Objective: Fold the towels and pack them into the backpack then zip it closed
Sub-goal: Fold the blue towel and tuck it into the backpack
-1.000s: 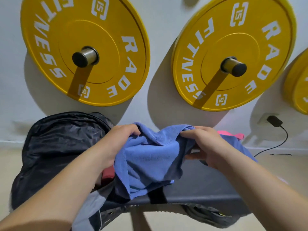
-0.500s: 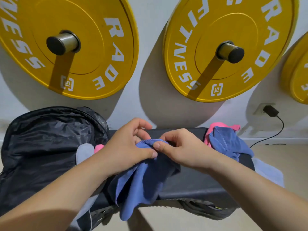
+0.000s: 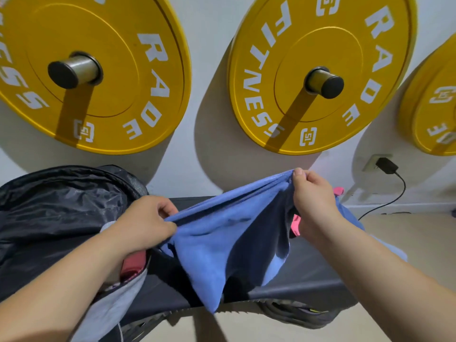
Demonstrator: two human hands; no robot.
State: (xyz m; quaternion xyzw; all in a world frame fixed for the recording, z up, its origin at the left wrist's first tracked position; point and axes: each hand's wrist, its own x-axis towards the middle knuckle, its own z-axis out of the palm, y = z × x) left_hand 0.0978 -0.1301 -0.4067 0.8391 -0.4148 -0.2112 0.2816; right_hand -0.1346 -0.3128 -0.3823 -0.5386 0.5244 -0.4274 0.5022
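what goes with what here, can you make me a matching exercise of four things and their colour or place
Things:
1. towel held in both hands
2. backpack
3. weight plate
4. charger plug

Matches:
a. yellow, hung on a wall peg
b. blue, stretched between the left hand and right hand
c. in the wall socket at right
d. black, open at left

Pairs: 1-b, 2-d, 3-a, 4-c

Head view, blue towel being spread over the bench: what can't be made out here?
- Backpack contents: the left hand and forearm cover most of the opening; only a red item peeks out.
- Other towels on the bench: the right hand and blue towel hide all but pink scraps.
- Backpack zipper: not discernible; the left frame edge crops the bag.
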